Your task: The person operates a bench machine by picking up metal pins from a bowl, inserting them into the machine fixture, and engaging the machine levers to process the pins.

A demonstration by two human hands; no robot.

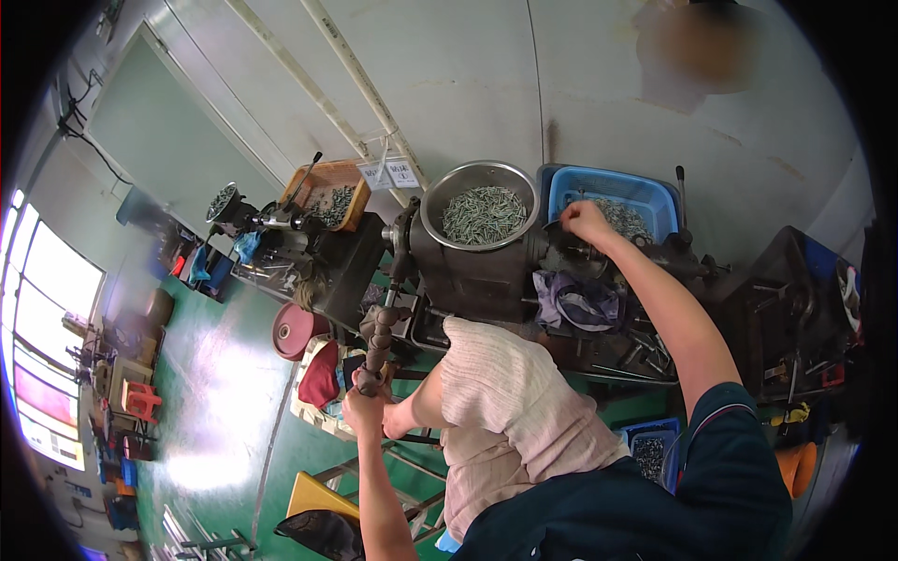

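Left hand (363, 411) at 7 o'clock off picture centre, right hand (586, 222) at 2. Around them: dark machine (472, 280) at 12, steel bowl (456, 183) on top, full of thin greenish metal pins (485, 215). Blue basket (617, 184) at 2 behind right hand, small metal parts inside. Orange basket (327, 172) at 10, also with small parts, beside a second machine. Red disc-shaped thing (297, 332) at 8, pale crate with red cloth (321, 376) just below it. Yellow board (323, 496) at 7, blue bin (638, 432) of dark bits at 4. Loose metal rods (645, 353) between 3 and 4

In the way: beige trouser leg (510, 374) fills the space between the hands; purple cloth (580, 304) at 3, bunched below right hand; right forearm crosses over the bench

Hands: left closed round the low end of the knobbed lever (378, 344), which runs up from 7 toward 11 along the machine's left side. Right has fingers curled in, fingertips down at the machine's right end, by the basket's near edge; can't tell if anything is pinched
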